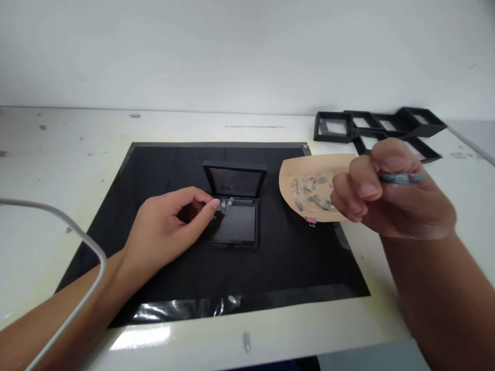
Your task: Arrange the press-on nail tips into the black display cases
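Observation:
My left hand (170, 226) rests on a black mat (162, 159) and pinches a small bluish crystal piece (228, 203) over the left edge of an open black display box (235, 221), whose lid stands upright at the back. My right hand (386, 198) is raised near the camera, fingers curled round a thin blue-grey tool (402, 178) that points right. Behind it lies a tan paper sheet (290, 175) carrying several small pale crystal pieces (313, 193).
A cluster of empty black frames (371, 131) sits at the back right of the white table (46, 154). A grey cable (77, 232) curves across the left foreground. A small pink piece (311, 221) lies at the paper's front edge. A white wall stands behind.

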